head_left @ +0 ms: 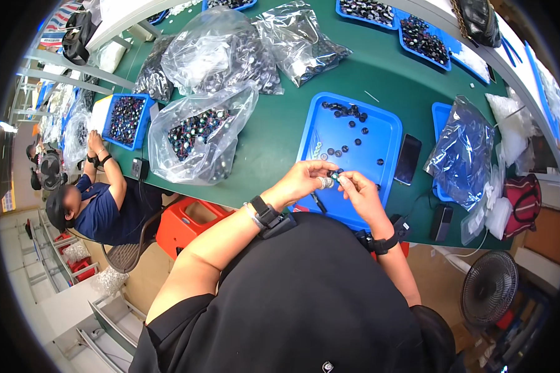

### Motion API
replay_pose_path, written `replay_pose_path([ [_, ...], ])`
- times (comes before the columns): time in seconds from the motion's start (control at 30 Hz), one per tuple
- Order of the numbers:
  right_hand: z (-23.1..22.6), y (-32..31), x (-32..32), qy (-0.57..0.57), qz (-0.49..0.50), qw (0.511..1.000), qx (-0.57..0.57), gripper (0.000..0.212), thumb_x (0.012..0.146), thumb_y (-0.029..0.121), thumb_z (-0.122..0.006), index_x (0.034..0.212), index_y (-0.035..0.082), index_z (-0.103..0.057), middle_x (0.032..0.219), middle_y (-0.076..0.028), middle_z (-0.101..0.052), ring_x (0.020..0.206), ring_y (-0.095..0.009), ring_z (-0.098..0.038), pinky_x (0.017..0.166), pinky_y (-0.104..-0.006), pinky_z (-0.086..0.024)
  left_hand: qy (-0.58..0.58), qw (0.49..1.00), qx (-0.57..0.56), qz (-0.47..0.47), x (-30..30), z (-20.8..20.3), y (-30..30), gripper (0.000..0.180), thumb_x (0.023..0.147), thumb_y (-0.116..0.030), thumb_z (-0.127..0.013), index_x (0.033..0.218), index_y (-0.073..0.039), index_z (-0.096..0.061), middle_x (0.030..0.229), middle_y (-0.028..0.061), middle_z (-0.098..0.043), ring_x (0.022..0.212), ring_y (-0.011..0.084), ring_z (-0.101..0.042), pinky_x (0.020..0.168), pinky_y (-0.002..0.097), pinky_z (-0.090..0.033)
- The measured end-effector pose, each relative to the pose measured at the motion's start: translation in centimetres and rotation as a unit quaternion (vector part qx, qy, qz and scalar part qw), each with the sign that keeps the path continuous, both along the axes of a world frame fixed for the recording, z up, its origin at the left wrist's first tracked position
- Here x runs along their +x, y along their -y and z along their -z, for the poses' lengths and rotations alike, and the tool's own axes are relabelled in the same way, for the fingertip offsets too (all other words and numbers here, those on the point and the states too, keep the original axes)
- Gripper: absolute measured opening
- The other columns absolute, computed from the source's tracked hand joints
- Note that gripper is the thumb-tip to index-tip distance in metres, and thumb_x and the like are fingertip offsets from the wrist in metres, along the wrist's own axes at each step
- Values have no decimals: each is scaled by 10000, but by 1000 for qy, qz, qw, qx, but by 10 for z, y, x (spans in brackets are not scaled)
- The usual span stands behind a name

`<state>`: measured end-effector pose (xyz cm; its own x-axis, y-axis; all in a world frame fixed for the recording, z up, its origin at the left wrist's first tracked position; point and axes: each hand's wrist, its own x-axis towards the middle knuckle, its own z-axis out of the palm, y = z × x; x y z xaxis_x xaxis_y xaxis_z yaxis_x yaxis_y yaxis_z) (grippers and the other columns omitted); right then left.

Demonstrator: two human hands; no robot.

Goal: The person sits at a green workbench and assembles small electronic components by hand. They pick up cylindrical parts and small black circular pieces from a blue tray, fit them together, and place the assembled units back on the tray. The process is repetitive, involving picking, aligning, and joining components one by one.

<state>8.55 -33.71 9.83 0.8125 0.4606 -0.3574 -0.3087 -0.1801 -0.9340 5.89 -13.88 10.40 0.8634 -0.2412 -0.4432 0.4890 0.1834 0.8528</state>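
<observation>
Over the near half of a blue tray [389,140], my left hand [300,182] and my right hand [359,191] meet, fingertips closed together. Both pinch a small dark round part [335,174] with a teal tint; its exact kind is too small to make out. White covers wrap some of my fingertips. Several black round parts [353,112] lie scattered toward the tray's far side, and small pale pieces [317,151] lie at its left. A black pen-like tool [318,201] rests in the tray just below my left hand.
To the left stand an open clear bag of small parts [199,137] and a filled blue bin [127,121]. A phone [407,160] lies right of the tray, near a bag-covered blue tray [440,118]. A co-worker [106,205] sits at the left, and a fan [490,288] stands lower right.
</observation>
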Motion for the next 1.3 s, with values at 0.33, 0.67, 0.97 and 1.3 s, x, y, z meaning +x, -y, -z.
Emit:
replay_pose_path([
  [0.33, 1, -4, 3, 32, -17, 999, -26, 204, 929, 213, -587, 928, 10, -604, 726, -12, -601, 627, -61, -516, 560, -221, -422, 0, 999, 25, 20, -1, -12, 1, 421, 811, 34, -599, 1230, 4, -567, 994, 45, -625, 897, 86, -575, 824, 240, -470],
  [0.67, 12, -6, 8, -41, -35, 998, -23, 215, 915, 245, -606, 872, 36, -627, 682, 2, -593, 569, -43, -478, 518, -199, -384, -26, 999, 22, -23, -7, 1, 3, 394, 834, -12, -635, 1219, 23, -562, 1011, 73, -636, 908, 106, -597, 837, 247, -483],
  [0.97, 13, -7, 11, -82, -28, 996, -5, 198, 918, 232, -599, 888, 38, -626, 687, 3, -595, 559, -40, -475, 508, -197, -382, -32, 997, -39, -57, -7, 8, 1, 372, 850, -37, -637, 1204, 41, -552, 1027, 87, -638, 921, 134, -605, 844, 259, -487],
  [1.3, -13, -17, 3, -34, -95, 990, -100, 169, 931, 144, -526, 980, -2, -596, 744, -25, -613, 556, -70, -526, 495, -219, -426, 29, 987, 157, -29, -7, 9, 3, 220, 865, -40, -609, 1068, 41, -583, 951, 85, -646, 860, 125, -606, 781, 269, -497],
])
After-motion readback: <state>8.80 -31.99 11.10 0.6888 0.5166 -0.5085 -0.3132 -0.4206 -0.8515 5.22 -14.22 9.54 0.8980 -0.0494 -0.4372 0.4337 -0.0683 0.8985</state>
